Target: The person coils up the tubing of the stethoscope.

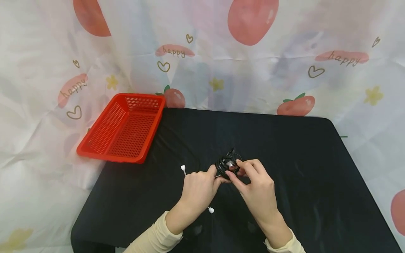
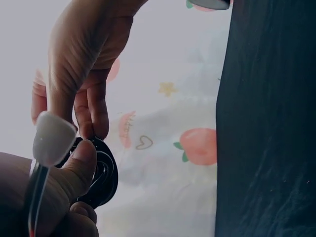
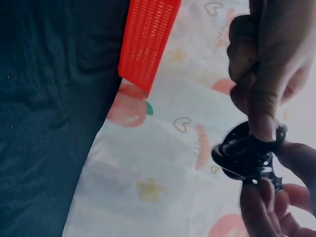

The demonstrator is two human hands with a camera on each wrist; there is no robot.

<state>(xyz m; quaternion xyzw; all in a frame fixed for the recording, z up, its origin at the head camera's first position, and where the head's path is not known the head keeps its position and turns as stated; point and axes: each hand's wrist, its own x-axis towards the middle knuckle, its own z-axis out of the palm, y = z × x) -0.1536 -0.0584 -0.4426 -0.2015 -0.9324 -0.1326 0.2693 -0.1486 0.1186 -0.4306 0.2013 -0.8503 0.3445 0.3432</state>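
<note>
A bundle of thin black cable is wound into a small coil in front of me, with a shiny silver piece at its side. My left hand pinches the coil's left side between thumb and fingers. From the right, the thumb and fingertips of my right hand pinch the coil near the silver piece. Beside the left hand a white cap on a thin stem sticks out, and a second white cap shows by the wrist. Close up, the left wrist view shows a white cap on a metal stem.
A red plastic basket with slotted walls stands at the back left, reaching over the edge of the black-covered table. Behind the table hangs a pale curtain printed with fruit, hearts and flowers.
</note>
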